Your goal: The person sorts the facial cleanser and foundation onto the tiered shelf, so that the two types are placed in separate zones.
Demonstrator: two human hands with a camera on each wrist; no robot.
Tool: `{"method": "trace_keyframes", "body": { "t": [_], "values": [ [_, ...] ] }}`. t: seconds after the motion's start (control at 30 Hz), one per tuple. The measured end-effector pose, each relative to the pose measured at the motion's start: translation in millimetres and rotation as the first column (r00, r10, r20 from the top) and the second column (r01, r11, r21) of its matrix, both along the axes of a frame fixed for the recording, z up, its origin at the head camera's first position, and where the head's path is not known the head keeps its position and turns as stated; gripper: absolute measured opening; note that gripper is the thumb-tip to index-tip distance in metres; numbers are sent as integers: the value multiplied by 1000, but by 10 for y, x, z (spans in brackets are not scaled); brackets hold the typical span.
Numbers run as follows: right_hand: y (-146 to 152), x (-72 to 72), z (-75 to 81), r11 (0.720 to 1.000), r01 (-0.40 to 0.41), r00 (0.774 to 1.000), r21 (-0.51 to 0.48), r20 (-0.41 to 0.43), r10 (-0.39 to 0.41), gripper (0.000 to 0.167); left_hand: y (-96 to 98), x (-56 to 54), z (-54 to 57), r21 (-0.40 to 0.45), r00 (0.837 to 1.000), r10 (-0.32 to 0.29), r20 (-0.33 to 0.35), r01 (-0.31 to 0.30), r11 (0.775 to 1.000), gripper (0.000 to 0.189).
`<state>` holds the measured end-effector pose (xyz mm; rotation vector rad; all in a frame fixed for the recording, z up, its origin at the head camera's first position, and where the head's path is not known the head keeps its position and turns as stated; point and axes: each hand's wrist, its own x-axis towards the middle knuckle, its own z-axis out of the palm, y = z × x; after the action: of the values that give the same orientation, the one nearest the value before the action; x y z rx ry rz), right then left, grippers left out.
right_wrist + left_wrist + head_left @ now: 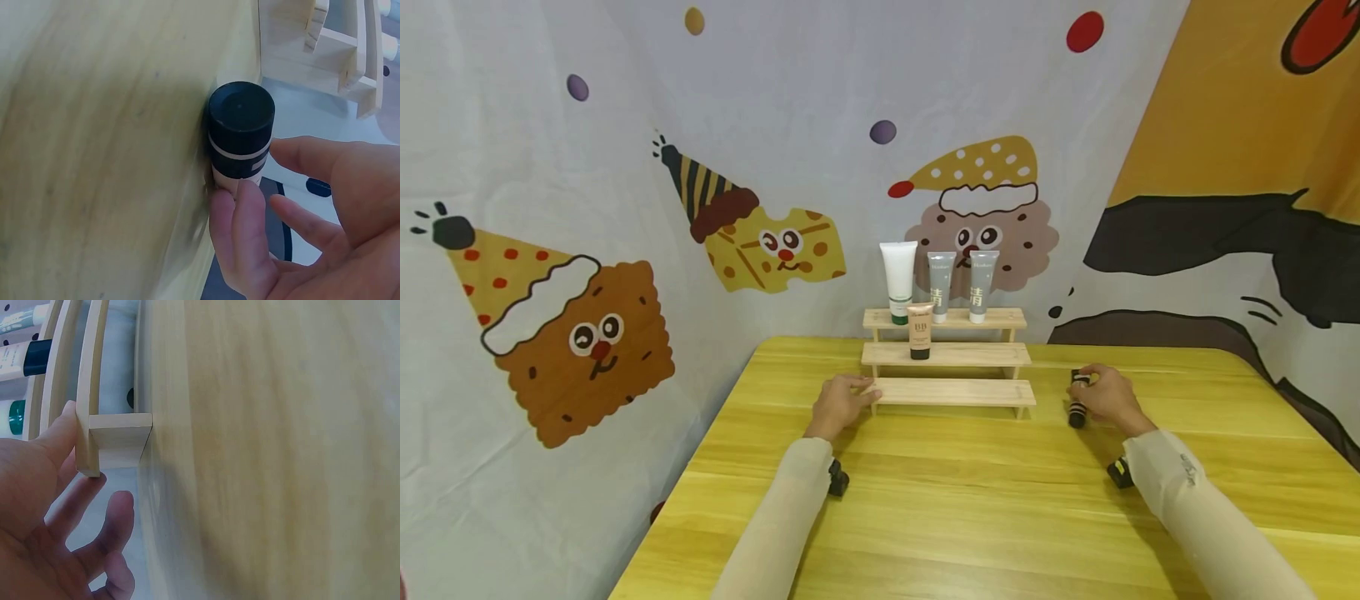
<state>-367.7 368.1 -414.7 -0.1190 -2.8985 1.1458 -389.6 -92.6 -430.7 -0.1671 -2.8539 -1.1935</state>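
Observation:
On the table is a three-step wooden display rack [955, 392]. My left hand [841, 403] holds the left end of its lowest step, the thumb on top and a fingertip at the end edge in the left wrist view. A small black cosmetic bottle [1077, 415] with pale bands lies on the table to the right of the rack. My right hand [1108, 395] grips it between thumb and fingers; its round black end [242, 109] faces the right wrist camera. A beige BB cream tube [920, 332] with a black cap stands on the middle step.
The top step carries a white tube [899, 279] with a green cap and two grey tubes, one being the right grey tube [982, 287]. A cartoon-printed cloth [805, 108] hangs behind the wooden table [970, 517] and along its left side.

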Motion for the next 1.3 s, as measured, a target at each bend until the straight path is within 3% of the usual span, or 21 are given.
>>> {"method": "trace_keyframes", "body": {
  "t": [0.53, 0.77, 1.3],
  "values": [
    [22, -60, -55, 1000, -22, 1000, 10, 4, 22, 45, 9, 20, 9, -6, 1000, -10, -1, 10, 1000, 41],
    [-7, -74, -35, 998, -58, 998, 1, -23, 58, 46, 7, 23, 20, -2, 1000, -9, 4, 10, 1000, 41],
    [-382, 54, 299, 998, -55, 987, -8, -149, 53, 49, 0, 10, 15, -7, 1000, -7, 3, 7, 1000, 41]
  ]
}}
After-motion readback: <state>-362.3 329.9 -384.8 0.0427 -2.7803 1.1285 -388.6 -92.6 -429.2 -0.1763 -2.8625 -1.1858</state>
